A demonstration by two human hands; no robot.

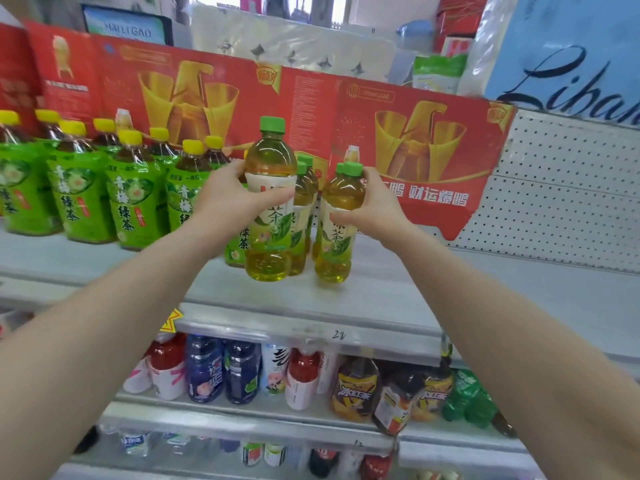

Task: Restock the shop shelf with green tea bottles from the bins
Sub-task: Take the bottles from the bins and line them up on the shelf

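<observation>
Left hand [235,199], right hand [374,206] grip clear plastic bottles [268,237]

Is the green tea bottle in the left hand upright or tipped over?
Upright. The left hand grips the bottle with its green cap straight above its base. Whether the base rests on the shelf, I cannot tell.

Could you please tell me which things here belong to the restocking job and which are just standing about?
Part of the job: left hand holding a green-capped tea bottle; right hand gripping a second tea bottle; more green-capped bottles behind; the shelf.
Just there: yellow-capped tea bottles; red cardboard display; lower-shelf drinks; toilet paper pack.
</observation>
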